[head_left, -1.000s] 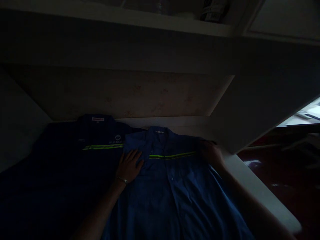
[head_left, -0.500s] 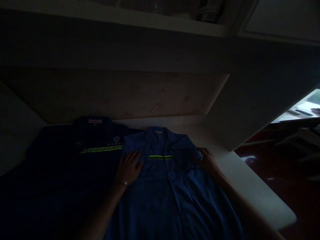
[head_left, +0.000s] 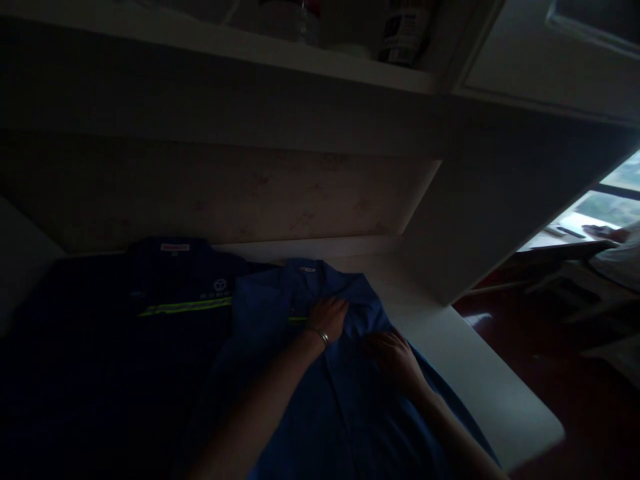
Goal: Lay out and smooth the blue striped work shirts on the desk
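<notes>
A blue work shirt with a yellow-green stripe lies flat on the white table, collar away from me. My left hand, a bracelet at its wrist, rests on the shirt's chest just below the collar and hides most of the stripe. My right hand lies on the folded-in right side of the shirt, fingers bent on the cloth. Whether either hand pinches the fabric is too dark to tell. A darker navy shirt with the same stripe lies to the left, partly under the blue one.
A pale wall panel backs the table, with a shelf above holding bottles. The table's right edge drops to a dark red floor. At the far right a bright desk shows another person's hand.
My left hand moved right from the shirt's left chest to its middle. My right hand came inward, bringing the shirt's right side over the body. The view shifted right.
</notes>
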A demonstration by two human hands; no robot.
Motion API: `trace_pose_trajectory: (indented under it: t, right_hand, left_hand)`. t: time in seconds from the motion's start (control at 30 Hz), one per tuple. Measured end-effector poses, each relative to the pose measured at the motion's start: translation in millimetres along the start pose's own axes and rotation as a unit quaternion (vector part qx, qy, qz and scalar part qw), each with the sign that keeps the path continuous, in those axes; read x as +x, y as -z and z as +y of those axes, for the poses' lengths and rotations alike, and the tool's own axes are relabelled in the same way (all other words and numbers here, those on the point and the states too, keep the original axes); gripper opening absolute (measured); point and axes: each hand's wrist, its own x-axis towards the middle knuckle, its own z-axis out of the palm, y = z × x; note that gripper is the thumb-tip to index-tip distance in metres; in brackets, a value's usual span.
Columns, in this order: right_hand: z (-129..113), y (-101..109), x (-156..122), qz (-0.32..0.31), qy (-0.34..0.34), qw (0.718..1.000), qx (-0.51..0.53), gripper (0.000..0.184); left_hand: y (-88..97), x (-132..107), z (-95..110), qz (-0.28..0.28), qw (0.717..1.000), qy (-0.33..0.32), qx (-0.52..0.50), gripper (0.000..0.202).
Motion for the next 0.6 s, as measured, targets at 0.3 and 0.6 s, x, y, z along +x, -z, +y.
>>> trace_pose_trajectory:
  t: [0.3, 0.6]
  right_hand:
    - [9, 6, -19, -0.01, 0.062, 0.994, 0.085, 0.027]
    - [30, 53, -159, 0.079, -0.346, 0.905, 0.233, 0.046]
  left_hand:
    - [11.6, -4, -27, -0.022, 0.999, 0.041, 0.007, 0.023]
    - [72.6, -256, 45, 0.122, 0.966, 0.196, -0.117, 0.026]
